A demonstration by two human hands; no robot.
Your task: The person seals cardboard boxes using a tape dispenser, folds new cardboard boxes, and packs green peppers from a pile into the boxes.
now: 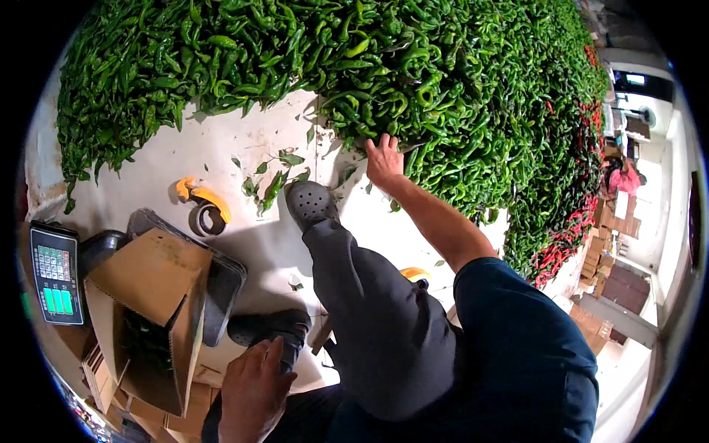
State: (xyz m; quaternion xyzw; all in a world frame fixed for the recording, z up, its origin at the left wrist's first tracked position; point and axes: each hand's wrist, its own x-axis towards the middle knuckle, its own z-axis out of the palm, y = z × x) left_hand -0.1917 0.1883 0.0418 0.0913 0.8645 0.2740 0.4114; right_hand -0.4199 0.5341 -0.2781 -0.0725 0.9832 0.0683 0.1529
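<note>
My right hand (385, 161) reaches to the lower edge of a large heap of green chili peppers (458, 96). Its fingers are slightly bent and apart, with the tips against the peppers; no pepper shows clearly gripped. My left hand (256, 384) is low in the view, in front of my dark clog (277, 328). Its fingers are loosely stretched out, and nothing shows in them. Left of it stands an open cardboard box (151, 258) with some green peppers in its shaded inside. My other grey clog (312, 203) rests on the pale floor, near the heap's edge.
A tape dispenser (203, 203) with yellow parts lies on the floor among loose leaves (273, 188). A digital scale display (55, 277) stands at the far left. Red peppers (565, 240) border the heap at right. Beyond are stacked cartons (597, 255) and a person in pink (625, 179).
</note>
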